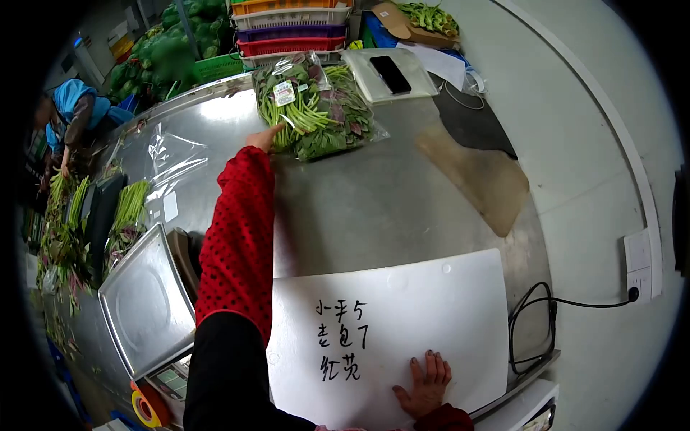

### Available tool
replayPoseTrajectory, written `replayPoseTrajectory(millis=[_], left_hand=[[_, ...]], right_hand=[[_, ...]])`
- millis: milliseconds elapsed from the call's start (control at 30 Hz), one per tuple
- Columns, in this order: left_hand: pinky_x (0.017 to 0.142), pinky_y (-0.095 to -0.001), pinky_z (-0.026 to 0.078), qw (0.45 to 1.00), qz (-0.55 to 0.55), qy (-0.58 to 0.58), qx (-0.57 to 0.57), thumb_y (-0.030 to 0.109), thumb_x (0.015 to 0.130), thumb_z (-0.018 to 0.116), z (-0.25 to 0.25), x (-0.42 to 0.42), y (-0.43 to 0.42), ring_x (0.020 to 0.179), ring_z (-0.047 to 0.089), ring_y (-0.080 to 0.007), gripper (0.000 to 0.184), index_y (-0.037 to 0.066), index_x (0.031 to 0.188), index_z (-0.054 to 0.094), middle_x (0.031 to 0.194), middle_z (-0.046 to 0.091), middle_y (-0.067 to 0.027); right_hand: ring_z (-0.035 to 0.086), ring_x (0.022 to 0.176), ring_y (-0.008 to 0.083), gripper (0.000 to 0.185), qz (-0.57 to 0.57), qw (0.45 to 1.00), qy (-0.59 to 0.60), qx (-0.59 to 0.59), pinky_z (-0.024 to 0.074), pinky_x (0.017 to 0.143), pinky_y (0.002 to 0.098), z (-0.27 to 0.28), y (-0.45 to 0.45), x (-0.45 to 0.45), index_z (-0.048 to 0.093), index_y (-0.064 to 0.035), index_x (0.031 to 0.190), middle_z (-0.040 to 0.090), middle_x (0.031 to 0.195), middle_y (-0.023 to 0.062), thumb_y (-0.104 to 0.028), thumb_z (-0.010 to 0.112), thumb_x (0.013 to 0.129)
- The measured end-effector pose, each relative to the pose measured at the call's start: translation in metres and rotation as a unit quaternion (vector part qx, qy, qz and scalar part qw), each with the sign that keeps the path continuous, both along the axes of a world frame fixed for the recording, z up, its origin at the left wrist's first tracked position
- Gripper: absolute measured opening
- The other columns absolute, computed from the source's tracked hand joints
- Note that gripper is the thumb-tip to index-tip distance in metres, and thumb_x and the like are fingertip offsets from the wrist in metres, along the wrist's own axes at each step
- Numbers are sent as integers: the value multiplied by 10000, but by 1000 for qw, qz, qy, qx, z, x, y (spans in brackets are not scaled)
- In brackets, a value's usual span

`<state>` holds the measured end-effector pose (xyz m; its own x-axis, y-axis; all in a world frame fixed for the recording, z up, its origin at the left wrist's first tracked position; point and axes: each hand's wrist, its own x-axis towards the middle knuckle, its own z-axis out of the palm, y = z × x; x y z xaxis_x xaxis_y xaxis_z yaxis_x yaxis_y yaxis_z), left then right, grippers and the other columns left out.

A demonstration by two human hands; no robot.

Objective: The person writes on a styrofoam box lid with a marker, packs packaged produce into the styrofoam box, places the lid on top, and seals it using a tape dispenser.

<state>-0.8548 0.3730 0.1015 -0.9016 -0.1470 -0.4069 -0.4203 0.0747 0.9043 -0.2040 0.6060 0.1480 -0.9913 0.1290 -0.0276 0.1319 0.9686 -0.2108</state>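
Observation:
My left arm, in a red dotted sleeve, reaches far across the metal table. My left hand (265, 138) has a finger stretched out against the near left edge of the clear bags of leafy greens (316, 118); its other fingers are partly hidden. The greens have light stems and green to purple leaves, and a white label sits on one bag. My right hand (425, 386) lies flat with fingers spread on a white board (460, 309). Black handwritten characters and numbers (342, 339) stand on that board, left of the hand.
A metal tray scale (147, 302) and loose greens (129, 205) lie at left, beside a bent-over co-worker (75, 115). A phone (390, 75) rests on plastic bags (424, 85). Stacked crates (291, 36) stand behind. A black cable (550, 309) runs to the wall socket; orange tape (147, 406) sits at lower left.

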Motion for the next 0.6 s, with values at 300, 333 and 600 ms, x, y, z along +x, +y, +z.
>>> replayPoseTrajectory(millis=[300, 333, 600], left_hand=[[636, -387, 499, 985, 76, 140, 71, 116, 681, 752, 50, 46, 59, 688, 601, -249, 269, -17, 902, 675, 857, 643, -123], [673, -370, 505, 977, 102, 187, 11, 91, 659, 749, 57, 52, 60, 692, 621, -246, 201, -36, 805, 694, 778, 647, -99], [909, -361, 514, 634, -237, 502, -539, 44, 844, 662, 252, 112, -93, 1040, 644, -261, 502, 72, 1325, 523, 1239, 618, -147]], right_hand=[[302, 1304, 353, 650, -6, 999, 36, -4, 242, 1048, 540, 0, 3, 0, 524, -112, 1270, 363, 1371, 152, -503, 686, 776], [303, 1303, 355, 638, -2, 999, 49, -7, 245, 1048, 539, 1, 4, 1, 529, -117, 1272, 367, 1371, 152, -493, 687, 781], [337, 1328, 373, 693, -14, 979, 141, -149, 250, 1094, 517, 1, 1, 16, 502, -36, 1314, 406, 1399, 231, -399, 720, 765]])
